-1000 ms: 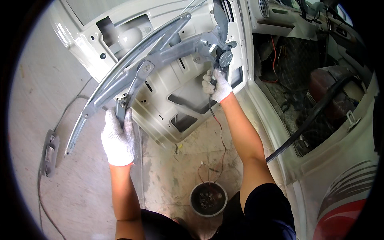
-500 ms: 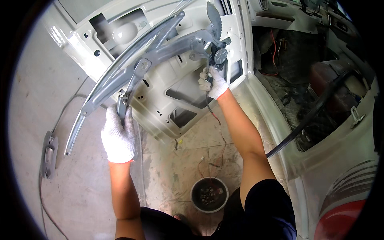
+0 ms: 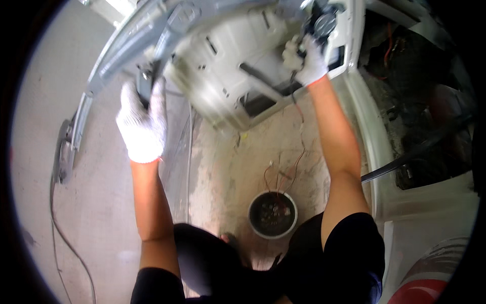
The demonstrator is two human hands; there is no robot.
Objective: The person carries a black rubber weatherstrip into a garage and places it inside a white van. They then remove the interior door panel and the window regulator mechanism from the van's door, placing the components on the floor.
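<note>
A grey metal window regulator (image 3: pixel 185 15) spans the top of the view, both my hands on it. My left hand (image 3: pixel 144 119), in a white knit glove, grips the small bracket at the lower end of one regulator arm between thumb and fingers. Gloved the same way, my right hand (image 3: pixel 310 61) is closed around the dark body just below the regulator's round motor (image 3: pixel 325 24). A thin wire (image 3: pixel 302 133) hangs from under this hand toward the floor. Behind the regulator is a white car door (image 3: pixel 223 68) with cut-outs. The regulator's upper part runs out of the picture.
On the floor between my legs stands a round bowl (image 3: pixel 273 237) with small parts inside; wires reach its rim. A grey cable (image 3: pixel 61 230) runs along the left. The car's door sill (image 3: pixel 367 116) borders the right, and a red-and-white bucket (image 3: pixel 422 291) is at lower right.
My view has tilted downward, so the door, regulator and hands sit higher in the picture. My left hand has shifted left relative to the door. Both hands keep their holds.
</note>
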